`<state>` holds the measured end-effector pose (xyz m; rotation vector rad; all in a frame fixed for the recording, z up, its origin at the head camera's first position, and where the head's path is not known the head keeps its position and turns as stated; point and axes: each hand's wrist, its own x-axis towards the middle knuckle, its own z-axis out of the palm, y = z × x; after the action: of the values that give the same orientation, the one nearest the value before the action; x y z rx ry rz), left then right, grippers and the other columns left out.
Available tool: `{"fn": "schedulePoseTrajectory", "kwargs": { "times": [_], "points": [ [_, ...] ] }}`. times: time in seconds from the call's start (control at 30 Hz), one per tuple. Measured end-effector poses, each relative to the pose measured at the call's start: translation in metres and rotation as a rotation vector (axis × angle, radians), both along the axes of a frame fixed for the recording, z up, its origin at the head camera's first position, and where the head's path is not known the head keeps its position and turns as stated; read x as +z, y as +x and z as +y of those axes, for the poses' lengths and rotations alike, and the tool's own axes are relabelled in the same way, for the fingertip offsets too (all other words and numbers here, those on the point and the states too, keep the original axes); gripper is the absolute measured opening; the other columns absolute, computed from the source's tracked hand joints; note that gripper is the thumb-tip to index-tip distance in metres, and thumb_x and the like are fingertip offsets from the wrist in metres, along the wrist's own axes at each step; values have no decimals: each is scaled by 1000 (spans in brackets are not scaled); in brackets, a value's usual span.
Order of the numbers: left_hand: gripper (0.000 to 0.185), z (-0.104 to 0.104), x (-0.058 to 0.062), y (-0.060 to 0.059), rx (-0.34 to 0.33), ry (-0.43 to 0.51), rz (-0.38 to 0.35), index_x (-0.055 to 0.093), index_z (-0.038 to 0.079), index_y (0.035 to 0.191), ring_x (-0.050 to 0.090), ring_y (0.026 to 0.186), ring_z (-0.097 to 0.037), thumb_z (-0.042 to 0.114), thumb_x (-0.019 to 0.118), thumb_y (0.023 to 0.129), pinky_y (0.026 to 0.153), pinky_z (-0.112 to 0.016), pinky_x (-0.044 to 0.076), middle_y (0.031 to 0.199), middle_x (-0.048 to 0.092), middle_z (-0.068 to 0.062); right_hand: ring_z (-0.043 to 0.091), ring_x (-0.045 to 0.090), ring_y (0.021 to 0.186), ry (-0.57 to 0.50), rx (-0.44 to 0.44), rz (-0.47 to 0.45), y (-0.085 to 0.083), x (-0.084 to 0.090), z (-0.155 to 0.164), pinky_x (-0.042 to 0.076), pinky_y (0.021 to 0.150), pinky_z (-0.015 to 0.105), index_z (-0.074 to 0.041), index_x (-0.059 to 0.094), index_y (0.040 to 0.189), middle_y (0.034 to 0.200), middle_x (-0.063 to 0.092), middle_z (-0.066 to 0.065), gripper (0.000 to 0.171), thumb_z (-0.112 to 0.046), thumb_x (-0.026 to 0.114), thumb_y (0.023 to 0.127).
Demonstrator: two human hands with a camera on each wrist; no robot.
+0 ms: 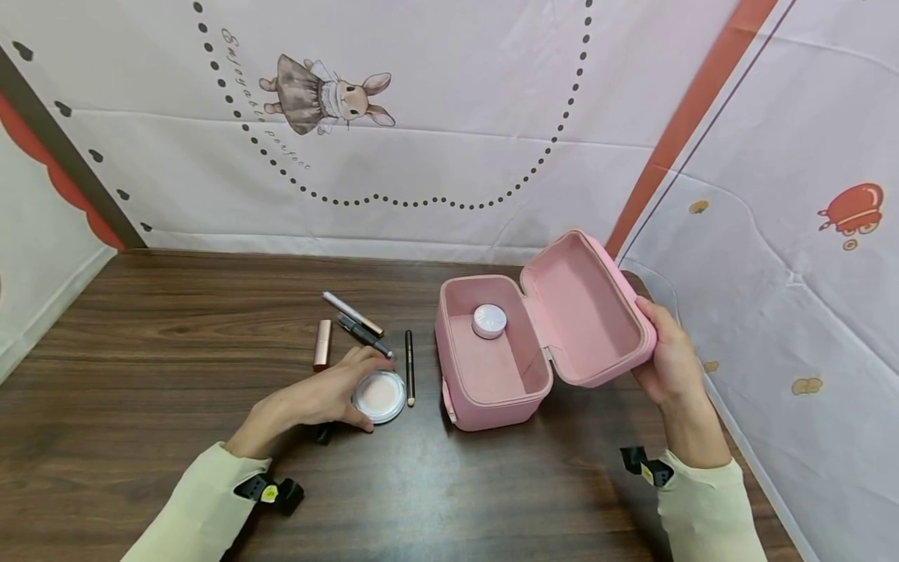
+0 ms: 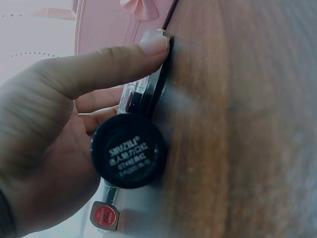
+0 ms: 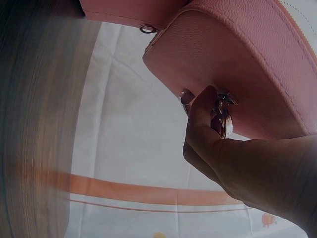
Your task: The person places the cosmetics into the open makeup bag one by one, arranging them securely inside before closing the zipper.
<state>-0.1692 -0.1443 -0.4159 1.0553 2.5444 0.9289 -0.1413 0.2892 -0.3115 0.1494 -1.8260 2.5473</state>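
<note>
Fingers [image 1: 365, 361] of the left hand [image 1: 316, 398] curl round a powder compact [image 1: 380, 396] just left of the pink case [image 1: 492, 367]; right hand [image 1: 670, 355] grips its lid [image 1: 586, 312], which could drop shut.

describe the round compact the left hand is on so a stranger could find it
On the wooden table, left of the open pink case, lies a row of slim makeup sticks. The round compact sits nearest, under the left hand: the only flat, pale pink disc there.
</note>
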Motion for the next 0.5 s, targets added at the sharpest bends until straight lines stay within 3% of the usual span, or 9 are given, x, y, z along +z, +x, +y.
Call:
{"fn": "schedulePoseTrajectory", "kwargs": {
  "times": [0.2,0.5],
  "points": [
    [84,1,5,-1,0,-13,3,47,4,135,39,122,-30,23,89,65,93,-46,42,134,41,-12,16,65,76,7,-8,-1,0,2,0,52,62,27,-5,62,106,90,66,5,34,-29,39,103],
    [80,-4,24,2,35,5,25,48,6,135,35,126,-29,18,88,67,95,-48,39,138,38,-12,16,66,76,-30,2,-4,-1,1,-1,53,63,28,-5,65,103,89,67,6,33,-27,40,103]
  ]
}}
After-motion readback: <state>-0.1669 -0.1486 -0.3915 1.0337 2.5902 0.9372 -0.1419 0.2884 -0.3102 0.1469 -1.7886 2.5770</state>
